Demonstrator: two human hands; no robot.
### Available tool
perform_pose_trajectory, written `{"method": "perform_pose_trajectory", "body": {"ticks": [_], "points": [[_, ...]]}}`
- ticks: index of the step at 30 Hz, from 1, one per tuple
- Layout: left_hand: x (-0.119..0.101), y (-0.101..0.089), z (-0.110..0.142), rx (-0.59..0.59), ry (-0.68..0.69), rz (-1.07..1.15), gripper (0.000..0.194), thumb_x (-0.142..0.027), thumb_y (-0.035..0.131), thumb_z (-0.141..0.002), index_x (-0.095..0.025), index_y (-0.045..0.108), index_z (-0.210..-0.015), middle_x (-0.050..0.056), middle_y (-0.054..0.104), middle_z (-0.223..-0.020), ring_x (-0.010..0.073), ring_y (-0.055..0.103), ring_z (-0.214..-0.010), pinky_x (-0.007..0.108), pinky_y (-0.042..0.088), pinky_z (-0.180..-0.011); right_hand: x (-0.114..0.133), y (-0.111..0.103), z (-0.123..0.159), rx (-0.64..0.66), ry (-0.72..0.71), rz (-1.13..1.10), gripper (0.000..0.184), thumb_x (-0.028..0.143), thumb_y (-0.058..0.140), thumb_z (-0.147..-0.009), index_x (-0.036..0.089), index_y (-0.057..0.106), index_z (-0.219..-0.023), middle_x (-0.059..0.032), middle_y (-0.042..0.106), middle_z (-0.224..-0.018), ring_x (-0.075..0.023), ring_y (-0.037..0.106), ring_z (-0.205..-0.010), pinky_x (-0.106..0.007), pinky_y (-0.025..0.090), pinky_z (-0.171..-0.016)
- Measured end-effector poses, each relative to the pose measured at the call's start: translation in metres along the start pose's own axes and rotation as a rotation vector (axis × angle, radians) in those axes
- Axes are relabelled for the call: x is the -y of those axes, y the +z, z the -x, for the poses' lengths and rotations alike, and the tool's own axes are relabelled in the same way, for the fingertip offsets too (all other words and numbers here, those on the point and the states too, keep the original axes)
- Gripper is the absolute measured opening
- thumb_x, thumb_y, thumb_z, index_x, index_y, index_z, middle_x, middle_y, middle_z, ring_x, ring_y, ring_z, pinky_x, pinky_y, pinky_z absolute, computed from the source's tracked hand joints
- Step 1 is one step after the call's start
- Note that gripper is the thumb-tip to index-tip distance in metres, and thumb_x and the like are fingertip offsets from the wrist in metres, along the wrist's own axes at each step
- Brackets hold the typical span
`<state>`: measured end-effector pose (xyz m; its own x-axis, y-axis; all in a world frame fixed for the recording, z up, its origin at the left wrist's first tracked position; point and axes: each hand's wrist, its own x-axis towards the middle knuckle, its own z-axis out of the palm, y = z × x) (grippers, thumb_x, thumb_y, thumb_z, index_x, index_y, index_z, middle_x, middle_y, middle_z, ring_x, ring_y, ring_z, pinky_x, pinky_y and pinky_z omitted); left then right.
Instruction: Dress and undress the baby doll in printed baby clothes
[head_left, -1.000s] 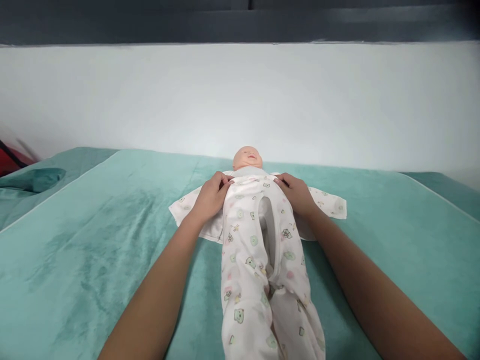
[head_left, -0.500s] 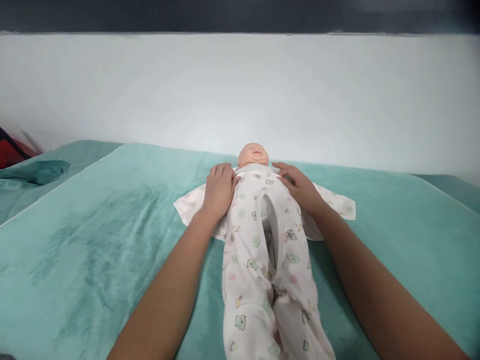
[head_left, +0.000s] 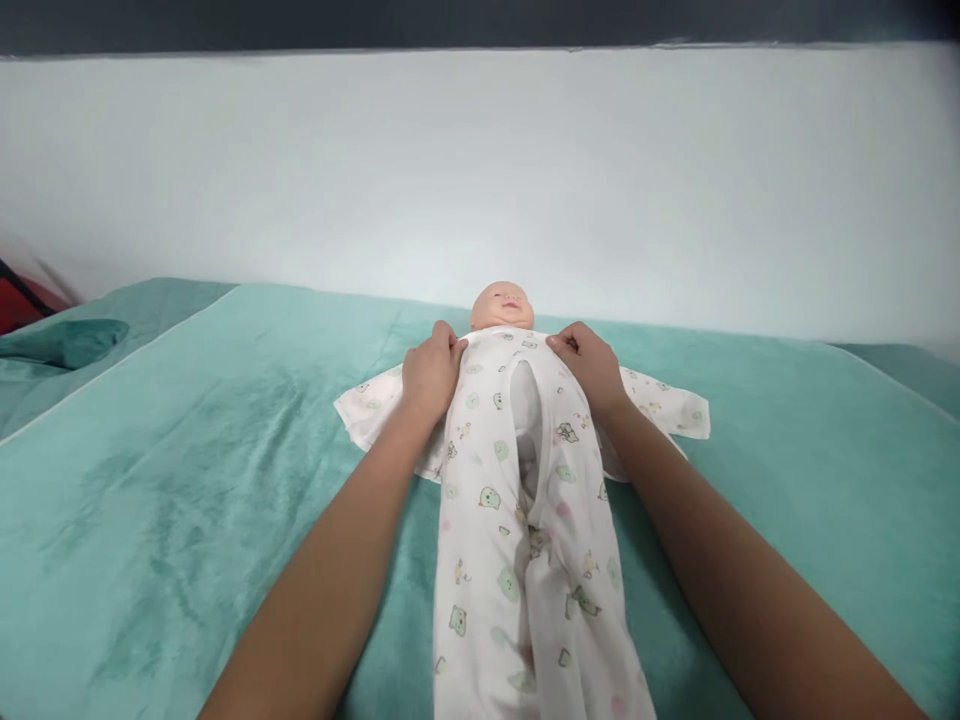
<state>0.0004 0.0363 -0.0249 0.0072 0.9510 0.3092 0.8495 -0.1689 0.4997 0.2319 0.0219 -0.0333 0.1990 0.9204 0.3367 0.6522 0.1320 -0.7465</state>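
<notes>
A baby doll lies on its back, its head toward the wall. Over its legs and body are white baby pants with green bear prints and an open slit at the crotch. The waistband reaches up near the doll's neck. My left hand pinches the waistband's left edge, and my right hand pinches its right edge. Beneath the pants, a printed baby shirt spreads out, its sleeves reaching to both sides. The doll's arms and feet are not visible.
A teal plush blanket with some wrinkles covers the surface. Behind it stands a white wall with a dark band along the top. At the far left are a bunched teal fold and a red and black item.
Both hands loosened, shifted up along the waistband and closed on it again. The waistband has been pulled higher, toward the doll's neck, and the pant legs look straighter.
</notes>
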Motion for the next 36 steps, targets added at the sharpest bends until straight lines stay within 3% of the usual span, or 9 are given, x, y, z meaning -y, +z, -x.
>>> {"method": "perform_pose_trajectory", "body": {"ticks": [4,7,10,14,16,20,26,32,36], "points": [[0.006,-0.002,0.009,-0.052,0.237,0.002,0.018,-0.027,0.047,-0.098,-0.020,0.062,-0.102,0.011,0.070,-0.112,0.0276,0.059,-0.109,0.040,0.045,-0.096,-0.004,0.000,0.002,0.072,-0.055,-0.204,0.017,0.040,0.060,-0.084,0.025,0.062,-0.091,-0.0037,0.072,-0.103,-0.0241,0.065,-0.096,-0.040,0.047,-0.087],[0.008,-0.008,0.024,-0.146,0.343,-0.088,0.027,-0.017,0.046,-0.096,-0.017,0.063,-0.117,0.014,0.060,-0.133,0.0287,0.048,-0.125,0.042,0.040,-0.106,-0.007,-0.004,0.005,0.092,-0.139,-0.238,0.021,0.035,0.059,-0.086,0.026,0.063,-0.104,-0.0043,0.070,-0.116,-0.0248,0.064,-0.109,-0.043,0.045,-0.098],[0.003,-0.016,0.039,-0.173,0.347,-0.194,0.029,-0.013,0.049,-0.092,-0.018,0.065,-0.116,0.014,0.061,-0.128,0.0310,0.046,-0.122,0.044,0.042,-0.102,-0.009,-0.009,0.008,0.079,-0.284,-0.154,0.023,0.029,0.055,-0.087,0.026,0.065,-0.107,-0.0060,0.064,-0.129,-0.0260,0.058,-0.119,-0.045,0.042,-0.104],[-0.002,-0.023,0.051,-0.056,0.251,-0.137,0.024,-0.012,0.045,-0.091,-0.018,0.065,-0.102,0.012,0.066,-0.107,0.0260,0.057,-0.099,0.038,0.047,-0.084,-0.008,-0.016,0.017,0.045,-0.431,-0.001,0.025,0.025,0.051,-0.088,0.025,0.070,-0.104,-0.0084,0.063,-0.125,-0.0273,0.054,-0.121,-0.045,0.040,-0.105],[-0.002,-0.026,0.055,0.041,0.163,-0.014,0.022,-0.012,0.044,-0.089,-0.018,0.065,-0.095,0.010,0.068,-0.098,0.0231,0.060,-0.089,0.035,0.047,-0.080,-0.005,-0.018,0.026,-0.013,-0.392,0.041,0.024,0.027,0.051,-0.089,0.026,0.071,-0.100,-0.0081,0.066,-0.112,-0.0262,0.058,-0.109,-0.042,0.045,-0.096],[-0.001,-0.030,0.065,0.227,0.003,0.250,0.020,-0.016,0.046,-0.084,-0.018,0.064,-0.076,0.007,0.071,-0.083,0.0224,0.062,-0.078,0.034,0.045,-0.075,-0.006,-0.021,0.048,-0.047,-0.122,0.059,0.019,0.033,0.053,-0.086,0.023,0.069,-0.088,-0.0053,0.069,-0.087,-0.0234,0.061,-0.080,-0.037,0.047,-0.076],[-0.008,-0.035,0.075,0.358,-0.190,0.734,0.014,-0.018,0.057,-0.076,-0.018,0.070,-0.081,0.005,0.072,-0.078,0.0222,0.064,-0.076,0.032,0.049,-0.070,-0.016,-0.027,0.063,0.233,0.045,-0.102,0.024,0.032,0.057,-0.076,0.021,0.073,-0.092,-0.0075,0.076,-0.099,-0.0317,0.067,-0.096,-0.041,0.053,-0.079],[-0.015,-0.036,0.077,0.446,-0.362,1.094,0.021,-0.022,0.072,-0.071,-0.017,0.071,-0.091,0.005,0.071,-0.075,0.0194,0.066,-0.072,0.033,0.055,-0.071,-0.002,-0.040,0.062,0.407,0.175,-0.410,0.030,0.032,0.065,-0.076,0.024,0.075,-0.103,-0.0042,0.076,-0.107,-0.0314,0.069,-0.100,-0.044,0.056,-0.088],[-0.019,-0.037,0.078,0.460,-0.433,1.220,0.027,-0.024,0.077,-0.069,-0.016,0.071,-0.094,0.005,0.071,-0.074,0.0201,0.068,-0.073,0.034,0.056,-0.070,0.012,-0.048,0.061,0.437,0.212,-0.428,0.030,0.035,0.067,-0.076,0.024,0.076,-0.103,-0.0063,0.075,-0.113,-0.0320,0.069,-0.100,-0.044,0.058,-0.085]]}}
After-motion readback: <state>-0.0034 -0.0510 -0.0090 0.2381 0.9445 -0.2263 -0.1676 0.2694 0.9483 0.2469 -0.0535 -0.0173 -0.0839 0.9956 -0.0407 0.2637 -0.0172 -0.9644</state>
